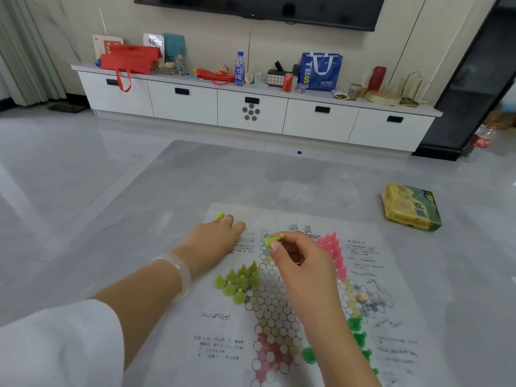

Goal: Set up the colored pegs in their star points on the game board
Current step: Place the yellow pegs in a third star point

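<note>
Right hand about to seat a yellow-green peg in the far star point of the board.

The right hand [300,255] pinches a small yellow-green plastic peg [272,241] between thumb and fingertips, just above the far point of the printed paper star board [279,308] lying on the grey floor; I judge it should be turned base-down and set squarely on an open circle there. The left hand [216,241] rests fingers-down on the sheet's far left corner, another yellow-green peg [219,215] showing at its fingertips; whether it grips that one I cannot tell. On the board, a cluster of olive-green pegs [238,280] fills the left point, pink pegs [332,247] the right, dark green pegs [360,339] the near right. A small die [363,297] lies on the board's right side; a yellow-green cardboard box [410,206] sits beyond it on the floor.
</note>
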### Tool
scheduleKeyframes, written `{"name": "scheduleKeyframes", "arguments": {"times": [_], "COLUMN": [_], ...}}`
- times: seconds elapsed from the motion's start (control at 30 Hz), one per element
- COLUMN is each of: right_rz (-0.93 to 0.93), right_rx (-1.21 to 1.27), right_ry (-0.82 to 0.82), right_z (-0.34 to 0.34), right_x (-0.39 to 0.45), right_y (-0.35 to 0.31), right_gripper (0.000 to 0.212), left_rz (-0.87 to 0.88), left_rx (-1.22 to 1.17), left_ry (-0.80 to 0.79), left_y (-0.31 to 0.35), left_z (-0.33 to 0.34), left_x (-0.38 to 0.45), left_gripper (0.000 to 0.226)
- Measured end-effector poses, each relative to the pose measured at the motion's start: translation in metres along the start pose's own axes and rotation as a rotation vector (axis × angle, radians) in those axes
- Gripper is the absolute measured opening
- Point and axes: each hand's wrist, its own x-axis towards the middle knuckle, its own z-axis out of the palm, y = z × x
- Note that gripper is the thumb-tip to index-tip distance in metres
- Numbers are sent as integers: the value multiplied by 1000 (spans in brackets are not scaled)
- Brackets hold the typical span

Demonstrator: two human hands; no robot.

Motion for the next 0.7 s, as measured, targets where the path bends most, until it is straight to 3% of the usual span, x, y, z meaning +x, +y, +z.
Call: {"name": "scheduleKeyframes", "arguments": {"times": [0.1, 0.17, 0.23, 0.3, 0.37, 0.53, 0.7], "right_rz": [5, 6, 12, 7, 0, 12, 3], "right_rx": [-7, -13, -16, -30, -44, -136, -411], "right_ry": [1, 2, -1, -7, -12, -52, -137], "right_z": [-1, -1, 0, 1, 2, 3, 3], "right_x": [0, 0, 0, -2, -4, -6, -9], "right_y": [0, 0, 0, 0, 1, 1, 11], "right_gripper": [14, 15, 14, 13, 14, 20, 12], "left_rz": [-127, -343, -563, -658, -647, -618, -692], "left_rx": [-393, -926, -1649, -2241, -2592, -2948, -3014], "left_ry": [148, 296, 339, 327, 297, 256, 343], "left_y": [-8, -11, -12, -15, -18, -10, 0], "left_z": [-8, -16, -24, -33, -39, -36, -29], "left_x": [-2, -8, -16, -31, -52, -102, -116], "left_gripper": [6, 13, 19, 21, 18, 17, 12]}}
